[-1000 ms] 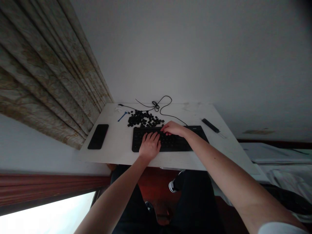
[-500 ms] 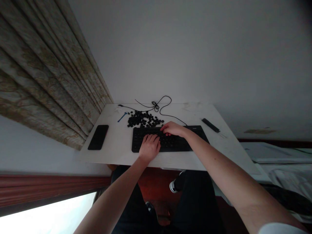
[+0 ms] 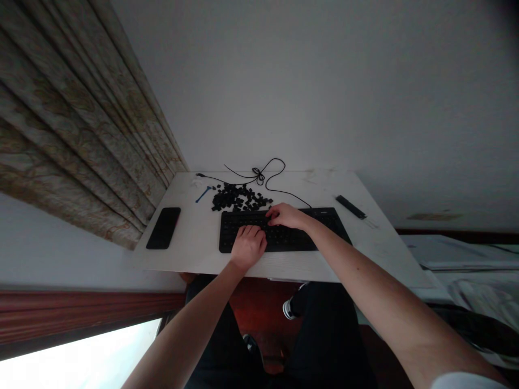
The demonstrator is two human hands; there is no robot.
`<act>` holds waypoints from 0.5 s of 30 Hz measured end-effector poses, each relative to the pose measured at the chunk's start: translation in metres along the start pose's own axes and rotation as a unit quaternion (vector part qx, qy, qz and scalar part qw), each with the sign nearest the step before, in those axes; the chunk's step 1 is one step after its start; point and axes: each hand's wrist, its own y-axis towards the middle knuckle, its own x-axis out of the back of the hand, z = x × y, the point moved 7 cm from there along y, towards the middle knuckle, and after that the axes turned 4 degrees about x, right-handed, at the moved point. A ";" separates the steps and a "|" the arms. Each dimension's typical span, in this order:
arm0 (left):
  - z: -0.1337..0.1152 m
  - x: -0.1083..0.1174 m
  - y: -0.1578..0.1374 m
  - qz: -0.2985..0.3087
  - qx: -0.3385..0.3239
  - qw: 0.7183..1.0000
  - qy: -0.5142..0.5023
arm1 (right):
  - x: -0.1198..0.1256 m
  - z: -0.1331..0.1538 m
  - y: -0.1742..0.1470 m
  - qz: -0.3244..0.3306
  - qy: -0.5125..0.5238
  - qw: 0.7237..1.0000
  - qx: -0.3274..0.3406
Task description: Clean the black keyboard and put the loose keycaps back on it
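Observation:
A black keyboard [image 3: 227,232] lies near the front edge of the white table. My left hand [image 3: 248,246] rests palm down on its left half, fingers apart and slightly bent over the keys. Over the upper middle of the keyboard is my right hand [image 3: 286,216], its thumb and fingertips pinched together. Whatever those fingertips hold, if anything, is too small to make out. Just behind the keyboard lies a loose heap of black keycaps [image 3: 233,197], a few of them scattered toward my right hand.
A blue keycap puller-like tool [image 3: 203,194] lies left of the heap. A black phone [image 3: 164,228] is at the table's left. The keyboard's looped cable [image 3: 279,192] runs along the back. On the right sits a dark narrow strip [image 3: 351,207] with thin wires at one end.
My right hand has shifted very slightly left and down over the keyboard, still pinched. My left hand stays in place, its fingers a touch more bent.

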 end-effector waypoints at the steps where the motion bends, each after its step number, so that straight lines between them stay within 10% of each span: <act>1: 0.000 0.000 0.000 0.001 0.000 1.000 0.000 | 0.000 0.001 0.000 -0.009 -0.019 1.000 0.007; 15: 0.000 0.001 0.000 0.003 0.004 1.000 -0.001 | -0.002 0.003 -0.001 -0.060 -0.087 0.993 0.046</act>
